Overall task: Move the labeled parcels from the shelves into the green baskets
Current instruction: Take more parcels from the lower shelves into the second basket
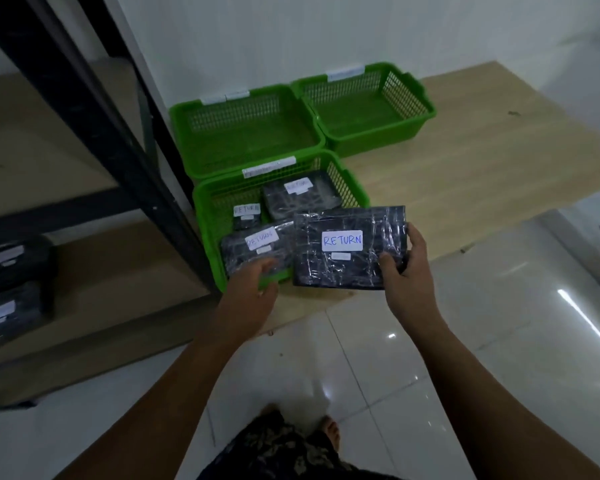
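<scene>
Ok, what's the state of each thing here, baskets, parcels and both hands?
Near green plastic basket: holds three black wrapped parcels.
Two far green baskets: no parcels.
Black wrapped RETURN parcel: gripped by right hand, not set down.
Left hand: open, over near basket.
Black shelf parcels: untouched.

The near basket point(201, 216) is tight: three parcels point(300, 199) cover most of its floor, and the held parcel point(329, 268) hangs over its right front corner. The back left basket point(184, 133) and back right basket point(426, 109) are wide open from above. The shelf post point(129, 168) hems the left.
</scene>
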